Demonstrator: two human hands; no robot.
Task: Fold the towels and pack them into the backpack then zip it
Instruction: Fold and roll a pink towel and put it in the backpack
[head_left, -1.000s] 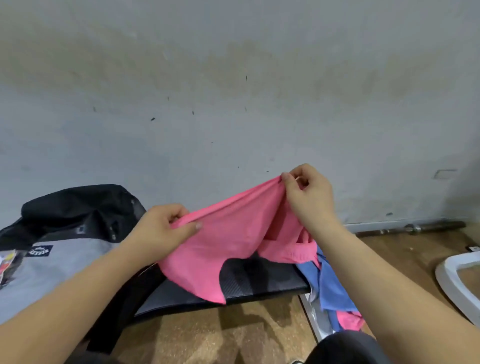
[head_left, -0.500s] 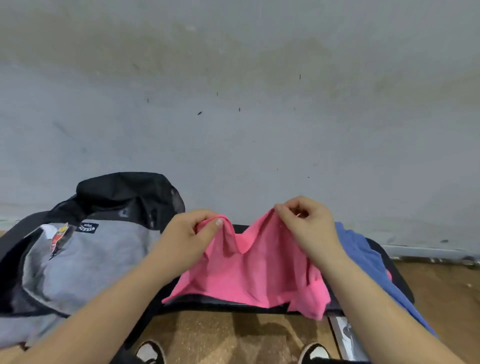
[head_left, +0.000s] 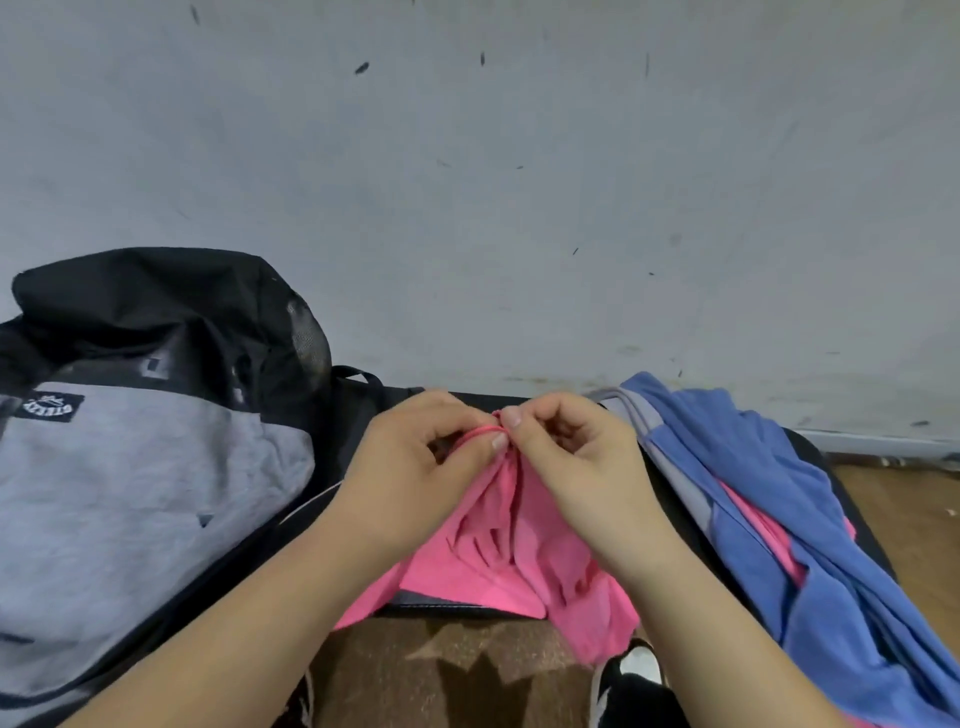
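Hands meet at the centre: left hand (head_left: 415, 467) and right hand (head_left: 576, 462) both have fingers clamped on the pink towel (head_left: 498, 551) edge over the tabletop (head_left: 810, 452). Backpack (head_left: 135, 467) lies at 9 o'clock, blue towel (head_left: 769, 519) at 3 o'clock.

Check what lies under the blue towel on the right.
A pink cloth shows through a gap under the blue towel, and both rest on a black surface. How far that cloth extends underneath is covered.

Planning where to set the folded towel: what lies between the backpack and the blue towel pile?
In the head view, both hands, left hand and right hand, pinching the pink towel, lie between backpack and blue towel pile.
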